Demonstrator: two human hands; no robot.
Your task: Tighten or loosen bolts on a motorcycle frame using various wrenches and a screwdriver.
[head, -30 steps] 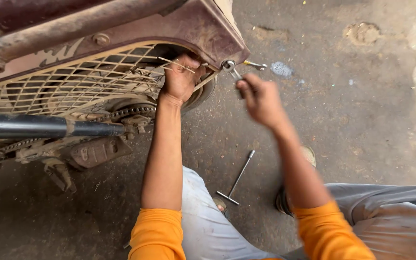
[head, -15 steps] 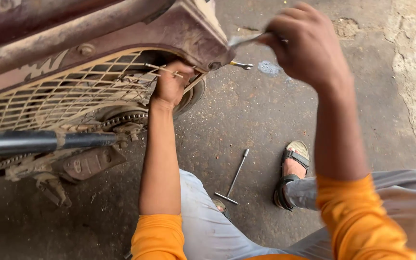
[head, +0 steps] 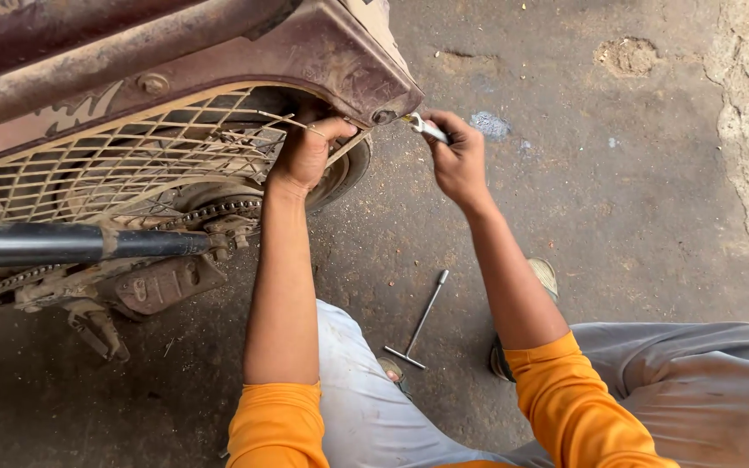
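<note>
At the rear corner of the maroon motorcycle side panel (head: 340, 61), the right hand (head: 459, 160) is clamped on a small silver spanner (head: 426, 128), whose head sits at the panel's corner fastener. Left of that corner, the left hand (head: 305, 156) is closed on the lower edge of the cream wire-mesh guard (head: 106, 165), fingers curled under the panel rim, just above the rear tyre (head: 344, 178). Below the panel, the drive chain (head: 210, 211) runs along the sprocket, and a black tube (head: 54, 244) crosses left of it, with a dirty metal casing (head: 162, 284) underneath. Well below the panel, a T-handle wrench (head: 418, 322) lies loose on the concrete floor (head: 617, 199), between the person's legs in grey trousers (head: 687, 381). A sandal (head: 539, 286) shows beside the right forearm. Both arms wear orange sleeves (head: 578, 407). Whether the spanner head is seated on the fastener cannot be told.
</note>
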